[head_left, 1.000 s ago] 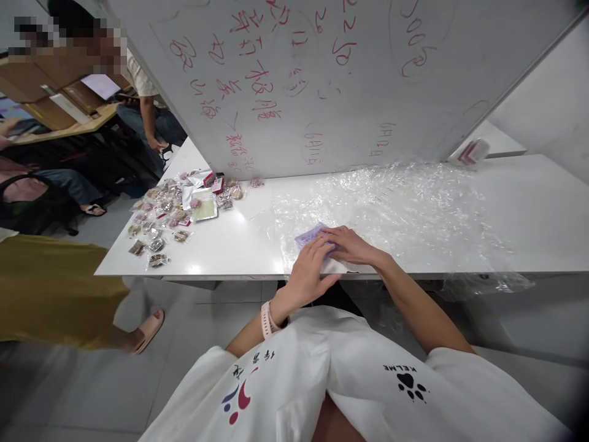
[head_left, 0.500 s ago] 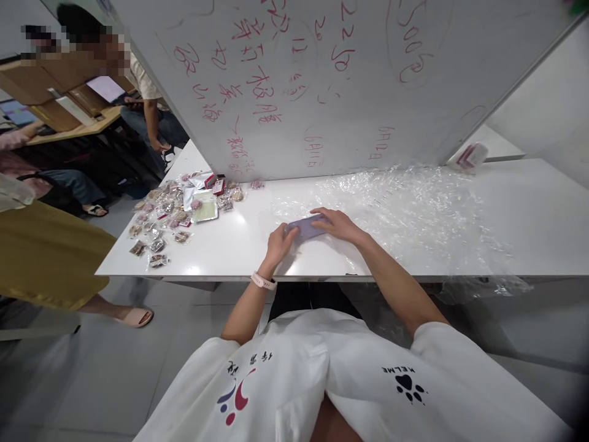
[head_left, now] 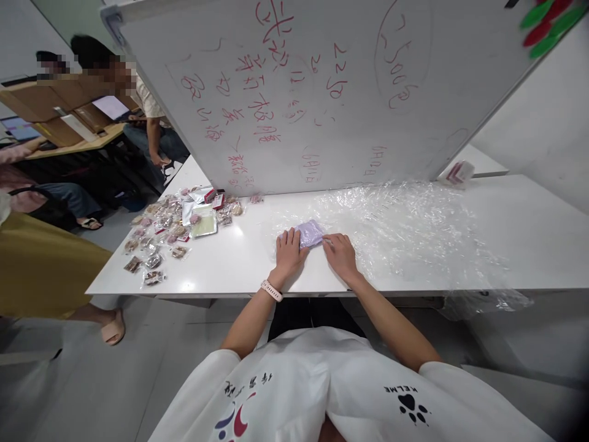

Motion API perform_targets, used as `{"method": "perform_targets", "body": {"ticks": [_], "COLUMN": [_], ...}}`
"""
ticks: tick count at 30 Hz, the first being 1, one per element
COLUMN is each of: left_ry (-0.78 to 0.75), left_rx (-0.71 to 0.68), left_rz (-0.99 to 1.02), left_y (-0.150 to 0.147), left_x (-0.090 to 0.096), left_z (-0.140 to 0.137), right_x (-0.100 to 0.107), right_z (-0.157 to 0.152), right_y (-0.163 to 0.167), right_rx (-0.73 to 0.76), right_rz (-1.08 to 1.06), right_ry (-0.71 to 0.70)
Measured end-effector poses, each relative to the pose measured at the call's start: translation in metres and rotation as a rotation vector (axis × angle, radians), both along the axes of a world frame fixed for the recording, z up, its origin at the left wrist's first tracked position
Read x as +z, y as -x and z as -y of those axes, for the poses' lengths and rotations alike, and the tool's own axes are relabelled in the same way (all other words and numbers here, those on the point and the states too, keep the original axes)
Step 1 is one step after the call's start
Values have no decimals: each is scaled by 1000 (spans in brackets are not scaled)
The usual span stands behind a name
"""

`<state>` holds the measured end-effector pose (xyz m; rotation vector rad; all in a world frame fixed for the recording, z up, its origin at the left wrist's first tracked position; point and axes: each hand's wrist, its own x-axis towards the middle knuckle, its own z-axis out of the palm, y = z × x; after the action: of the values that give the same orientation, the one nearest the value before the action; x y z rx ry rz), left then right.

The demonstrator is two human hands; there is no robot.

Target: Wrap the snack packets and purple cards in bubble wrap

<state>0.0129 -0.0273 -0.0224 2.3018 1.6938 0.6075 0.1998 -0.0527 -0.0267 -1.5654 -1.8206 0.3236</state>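
A flat purple packet lies on the white table, with a glossy clear film over its face. My left hand rests flat on the packet's left part, fingers stretched out. At the packet's right corner, my right hand has its fingertips pinched together on the clear wrap. A large crinkled sheet of clear bubble wrap spreads to the right from beneath the packet and hangs over the front table edge. Whether the film on the packet belongs to that sheet, I cannot tell.
Several small wrapped snacks and flat pouches are heaped on the table's left end. A whiteboard stands along the back edge. A small white-and-red pack sits at the back right. Other people are at the left.
The purple packet, held tilted between both hands before, now lies flatter with film over it. My left hand has flattened onto it; my right hand has moved down to its right corner.
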Motion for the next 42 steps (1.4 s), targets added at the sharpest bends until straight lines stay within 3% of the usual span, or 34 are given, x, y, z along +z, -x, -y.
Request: {"method": "perform_targets", "body": {"ticks": [3, 8, 11, 13, 15, 18, 21, 23, 25, 27, 30, 33, 38, 42], "left_ry": [92, 138, 127, 125, 132, 87, -63, -67, 71, 268, 405, 349, 398, 207], "left_rx": [-14, -56, -55, -53, -63, -18, 256, 480, 641, 717, 694, 462, -186, -401], "left_rz": [-31, -92, -94, -62, -4, 122, 363, 665, 1059, 1426, 1691, 1567, 773, 342], "left_y": [2, 9, 10, 10, 11, 17, 27, 33, 37, 38, 33, 18, 4, 17], "left_x": [-9, -6, -3, -2, -1, 6, 13, 16, 20, 24, 33, 38, 28, 13], "left_z": [0, 2, 1, -1, -2, 10, 40, 62, 74, 73, 52, 29, 11, 4], "right_x": [0, 9, 15, 16, 13, 5, -2, -4, -3, -3, -5, -8, -8, -5], "right_z": [-9, -54, -74, -77, -71, -58, -49, -48, -47, -46, -41, -34, -32, -34], "right_y": [0, 7, 18, 25, 30, 26, 18, 14, 13, 16, 23, 29, 27, 14], "right_rx": [-33, -241, -109, 95, 254, 377, 436, 460, 471, 464, 431, 419, 458, 512], "right_rz": [-143, -595, -765, -636, -346, 68, 230, 272, 284, 271, 245, 228, 119, -208], "right_ry": [53, 310, 273, 231, 197, 203, 256, 283, 296, 291, 267, 224, 216, 212]}}
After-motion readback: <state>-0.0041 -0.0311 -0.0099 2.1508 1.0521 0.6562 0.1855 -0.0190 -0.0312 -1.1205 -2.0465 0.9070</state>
